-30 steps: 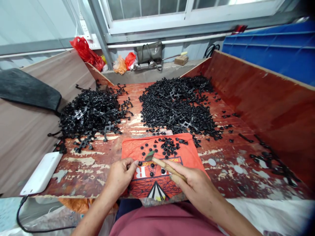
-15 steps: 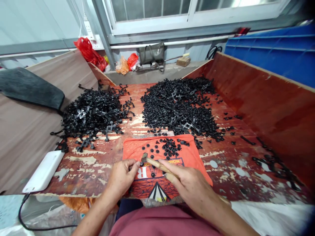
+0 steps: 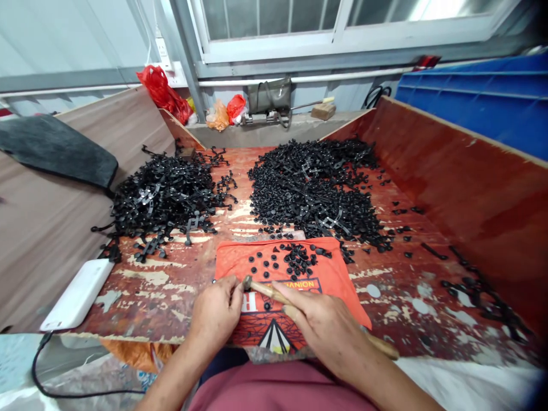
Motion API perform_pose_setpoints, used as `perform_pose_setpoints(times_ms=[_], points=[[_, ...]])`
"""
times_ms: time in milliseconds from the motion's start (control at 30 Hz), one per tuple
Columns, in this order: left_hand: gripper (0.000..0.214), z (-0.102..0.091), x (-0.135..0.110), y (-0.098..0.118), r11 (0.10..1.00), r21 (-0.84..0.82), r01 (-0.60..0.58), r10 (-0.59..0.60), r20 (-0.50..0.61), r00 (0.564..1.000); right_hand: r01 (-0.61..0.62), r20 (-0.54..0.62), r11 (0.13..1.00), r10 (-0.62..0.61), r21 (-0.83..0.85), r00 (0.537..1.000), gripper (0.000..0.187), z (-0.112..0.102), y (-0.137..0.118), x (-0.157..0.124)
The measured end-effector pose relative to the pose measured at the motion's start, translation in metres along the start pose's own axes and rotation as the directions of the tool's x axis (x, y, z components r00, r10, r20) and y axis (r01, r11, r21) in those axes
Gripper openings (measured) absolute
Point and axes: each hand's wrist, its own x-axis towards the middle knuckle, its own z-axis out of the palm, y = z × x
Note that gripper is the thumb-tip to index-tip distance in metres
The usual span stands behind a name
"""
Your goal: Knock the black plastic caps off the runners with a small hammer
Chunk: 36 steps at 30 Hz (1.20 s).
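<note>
My right hand grips the wooden handle of a small hammer, whose head rests down on the orange cloth beside my left fingertips. My left hand pinches a small black plastic piece at the cloth's left edge, right under the hammer head. Several loose black round pieces lie scattered on the cloth just beyond the hands.
A pile of black plastic frames lies at the back left, a bigger heap of black pieces at the back right. A white power bank with a cable sits at the left front edge. Red board walls enclose the table.
The hammer head has come down from above the cloth to the spot at my left fingertips. My left hand has closed in on the small piece there.
</note>
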Motion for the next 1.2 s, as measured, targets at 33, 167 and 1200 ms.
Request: perform_pose_setpoints(times_ms=[33,167,1200], points=[[0.028,0.000,-0.001,-0.001,1.000,-0.013,-0.011,0.011,0.012,1.000,0.000,0.007,1.000,0.000,-0.008,1.000,0.043,0.001,0.000,0.001],[0.029,-0.005,-0.005,-0.004,0.983,-0.157,-0.099,0.103,0.019,0.995,0.000,-0.001,0.999,0.000,-0.051,1.000,0.044,0.005,0.001,0.001],[0.026,-0.003,-0.001,-0.016,0.916,-0.346,-0.202,0.188,-0.073,0.979,0.074,-0.008,0.985,-0.076,-0.154,0.997,0.054,-0.002,-0.015,0.003]])
